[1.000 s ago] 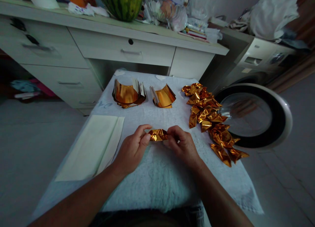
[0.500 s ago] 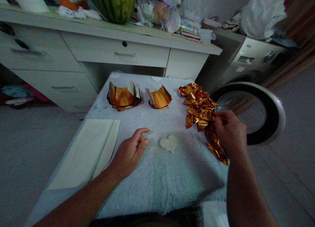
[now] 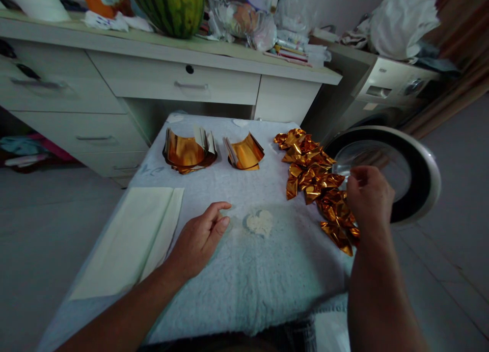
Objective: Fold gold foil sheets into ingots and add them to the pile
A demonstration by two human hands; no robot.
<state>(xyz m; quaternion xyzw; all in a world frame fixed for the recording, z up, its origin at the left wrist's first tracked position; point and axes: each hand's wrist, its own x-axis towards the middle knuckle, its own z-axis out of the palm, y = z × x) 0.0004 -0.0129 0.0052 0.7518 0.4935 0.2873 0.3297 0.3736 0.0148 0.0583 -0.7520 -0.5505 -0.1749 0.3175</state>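
My left hand (image 3: 201,238) rests on the cloth-covered table (image 3: 244,280), its index finger and thumb apart with nothing between them. Over the table's right edge is my right hand (image 3: 370,199), fingers curled in, with no object showing in it. Just left of it lies a heap of folded, shiny copper-gold foil pieces (image 3: 311,176), running along the table's right side. Two stacks of curled gold foil sheets stand at the far side: a larger stack (image 3: 186,151) at left and a smaller stack (image 3: 246,152) near the middle. Pale folded paper sheets (image 3: 122,240) lie left of my left hand.
Behind the table runs a white drawer cabinet (image 3: 168,82) topped by a watermelon (image 3: 168,8), plastic bags (image 3: 252,23) and other items. At right, a washing machine (image 3: 385,84) has its round door (image 3: 424,179) open beside the table.
My right hand has moved off the foil heap, to the right, uncovering more foil pieces. My left hand stays in place. The view has shifted slightly.
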